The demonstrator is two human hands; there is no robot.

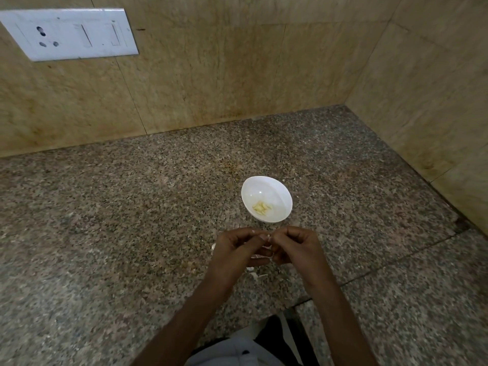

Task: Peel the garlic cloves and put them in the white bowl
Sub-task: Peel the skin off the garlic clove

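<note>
Bowl: my white bowl stands on the stone counter, a little right of the middle of the frame, just above my hands and apart from them.
Done: a small heap of peeled cloves lies on the bowl's floor, pale yellow. They are too small to count, but I'd say several.
In hand: 1 garlic clove sits between my fingertips, below the bowl. Only a pale sliver of it shows, so I cannot tell how much skin is on it.
Left hand: fingers curled in, tips pinching the clove from the left.
Right hand: fingers curled the same way, tips meeting the left hand's at the clove and pinching it from the right.
Waste: a few white scraps of skin lie on the counter just under my hands, in the lower middle of the frame.
Left to do: I judge this clove is mid-peel. It has to be stripped and dropped into the bowl. I see no heap of unpeeled cloves, though my hands may hide some.
Stage: well underway, by my reckoning, and maybe near the end.
</note>
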